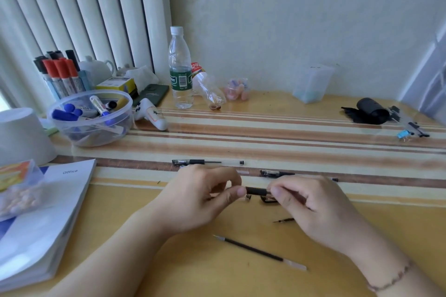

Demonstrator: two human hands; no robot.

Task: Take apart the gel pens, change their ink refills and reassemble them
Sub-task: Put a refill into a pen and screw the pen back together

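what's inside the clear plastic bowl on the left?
The clear bowl holds loose markers: several with blue caps, one lying across the top with a black cap. Those lower down blur together through the wall, so the count and the bottom are unclear.

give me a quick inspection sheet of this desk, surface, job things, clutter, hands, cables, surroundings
surface: yellow desk with a striped band, mostly bare near the hands
job's things: two assembled gel pens on the stripes; loose refill and a small tip piece in front; pen part with black grip held between both hands
clutter: bowl of markers, water bottle, book
grippers: left hand and right hand both pinch the pen part
cables: nothing seen
surroundings: blinds, pale wall
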